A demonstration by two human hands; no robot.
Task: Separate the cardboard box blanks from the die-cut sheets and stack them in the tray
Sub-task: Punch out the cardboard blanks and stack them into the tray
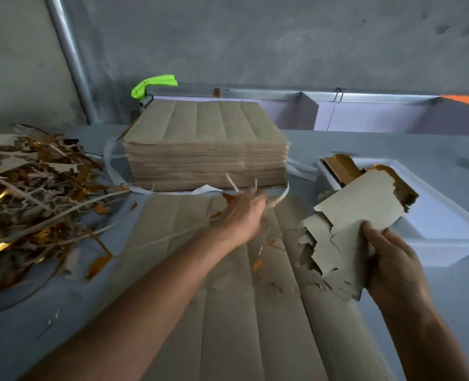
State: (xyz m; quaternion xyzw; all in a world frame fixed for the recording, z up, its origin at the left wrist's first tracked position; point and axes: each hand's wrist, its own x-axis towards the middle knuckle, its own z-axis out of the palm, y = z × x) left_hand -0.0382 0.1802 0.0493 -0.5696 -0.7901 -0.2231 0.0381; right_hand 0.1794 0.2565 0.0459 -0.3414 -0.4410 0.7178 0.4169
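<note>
Few blanks lie in the tray (431,243) at the surface's right edge; my right hand (390,259) grips a loose sheaf of blanks (348,229) beside it. My left hand (244,218) is blurred, fingers unclear, among scrap strips (255,193). A thick stack of sheets (205,149) remains

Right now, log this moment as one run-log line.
left hand: blurred over die-cut sheet, scrap strips at fingers | right hand: grips blanks beside tray | scrap pile: left
</note>
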